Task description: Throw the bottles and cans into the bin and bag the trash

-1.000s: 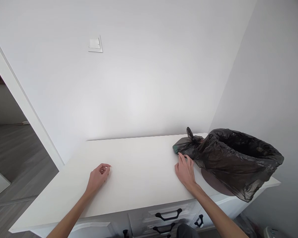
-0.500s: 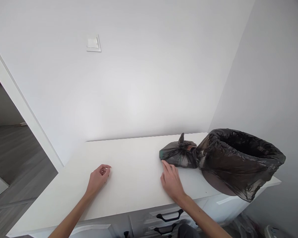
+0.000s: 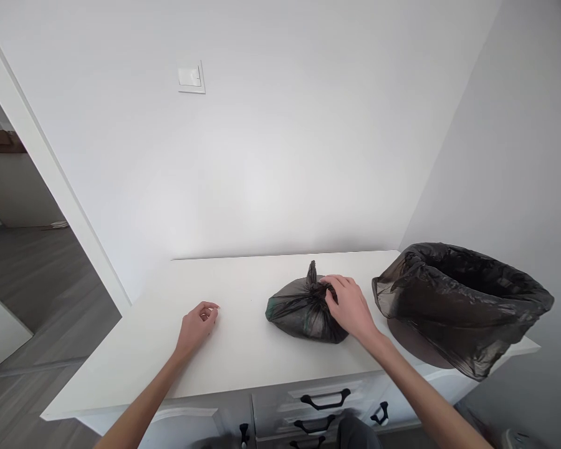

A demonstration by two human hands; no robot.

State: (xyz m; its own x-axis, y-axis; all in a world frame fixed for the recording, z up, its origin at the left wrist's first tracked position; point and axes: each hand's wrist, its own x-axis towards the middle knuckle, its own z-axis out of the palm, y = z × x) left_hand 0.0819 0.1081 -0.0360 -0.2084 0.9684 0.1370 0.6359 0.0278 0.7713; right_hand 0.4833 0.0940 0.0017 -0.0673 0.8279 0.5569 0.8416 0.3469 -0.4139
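Note:
A tied black garbage bag [image 3: 303,312] lies on the white countertop [image 3: 234,355], its knotted tip sticking up. My right hand [image 3: 348,305] is on the bag's right side, fingers curled round the gathered plastic by the knot; the fingertips are partly hidden. Through the thin plastic a greenish patch shows at the bag's left end, but the contents cannot be made out. My left hand [image 3: 199,327] rests on the countertop to the left, apart from the bag. It holds nothing, its fingers loosely bent with a gap to the thumb.
At the right end of the countertop stands a trash bin [image 3: 418,343] lined with an open black bag [image 3: 453,305] folded over its rim. Below are drawers with black handles [image 3: 326,399]. A light switch [image 3: 191,78] is on the wall; a doorway [image 3: 23,249] is at the left.
My right hand has moved from the tied bag's front edge onto its knot area. The bag has shifted left and nearer to me, away from the lined bin. The left hand stays resting.

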